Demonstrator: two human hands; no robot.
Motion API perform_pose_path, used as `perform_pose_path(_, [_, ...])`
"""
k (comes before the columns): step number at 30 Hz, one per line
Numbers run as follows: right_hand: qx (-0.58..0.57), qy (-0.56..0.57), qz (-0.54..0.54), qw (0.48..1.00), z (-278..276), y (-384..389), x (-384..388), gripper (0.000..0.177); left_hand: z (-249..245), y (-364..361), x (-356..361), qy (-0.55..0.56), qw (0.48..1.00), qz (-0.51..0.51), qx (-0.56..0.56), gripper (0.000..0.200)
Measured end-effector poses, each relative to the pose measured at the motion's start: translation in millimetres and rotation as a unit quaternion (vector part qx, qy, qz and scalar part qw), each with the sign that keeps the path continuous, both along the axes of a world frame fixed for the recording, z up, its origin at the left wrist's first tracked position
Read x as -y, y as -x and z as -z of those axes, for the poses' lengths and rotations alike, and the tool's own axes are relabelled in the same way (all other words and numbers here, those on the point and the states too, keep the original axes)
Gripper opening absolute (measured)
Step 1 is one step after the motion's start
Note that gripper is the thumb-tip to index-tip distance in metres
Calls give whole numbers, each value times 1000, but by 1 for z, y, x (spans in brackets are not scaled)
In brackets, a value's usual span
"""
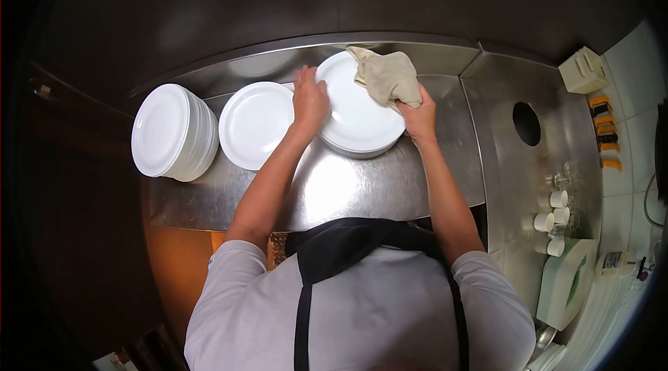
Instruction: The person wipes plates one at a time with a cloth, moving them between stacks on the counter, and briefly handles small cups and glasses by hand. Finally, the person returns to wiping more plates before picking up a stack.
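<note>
A short stack of white plates stands on the steel counter in front of me, with the top plate (pixel 358 110) face up. My left hand (pixel 310 100) grips that plate's left rim, its fingers bent at the edge. At the right rim my right hand (pixel 419 117) is closed on a beige cloth (pixel 390 77). The bunched cloth lies over the plate's upper right edge, and some of my right fingers are hidden under it. Beside my left forearm lies another white plate (pixel 256 124). A tall stack of white plates (pixel 163 131) stands farther left.
The steel counter (pixel 390 197) has a raised back edge. On the right side counter are a round dark hole (pixel 527 124), several white cups (pixel 559 198) and some glasses. A cream box (pixel 583 70) and orange-handled items (pixel 604 127) are by the tiled wall.
</note>
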State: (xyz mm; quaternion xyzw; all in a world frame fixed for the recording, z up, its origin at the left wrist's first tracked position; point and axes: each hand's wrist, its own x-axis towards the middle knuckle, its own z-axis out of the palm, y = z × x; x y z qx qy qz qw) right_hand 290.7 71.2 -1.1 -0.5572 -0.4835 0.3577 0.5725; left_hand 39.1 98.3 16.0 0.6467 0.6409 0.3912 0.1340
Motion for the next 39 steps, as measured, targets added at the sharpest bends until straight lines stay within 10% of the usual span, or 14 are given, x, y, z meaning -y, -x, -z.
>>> perform_pose_path(11, [-6,-121,42,992,-59,0,31,66,-45,-16,19,-112,981,-23,155,32])
perform_pose_path(16, [-142,-142,-249,947,-96,34,73,74,-58,3,1,-75,942,-78,318,49])
perform_pose_path(18, [-246,-42,-358,900,-112,77,95,83,-2,-11,-8,-238,840,-52,485,47])
perform_pose_path(24, [119,-331,-368,861,-154,128,60,71,-1,30,37,18,555,293,779,46])
perform_pose_path(29, [-215,15,-471,855,-67,142,112,74,14,74,36,43,478,389,786,52])
perform_pose_path(33, [156,-452,-399,782,-145,163,113,91,15,61,43,115,468,464,743,56])
perform_pose_path(39, [218,-333,-344,850,-127,146,74,82,-6,27,53,77,381,520,761,46])
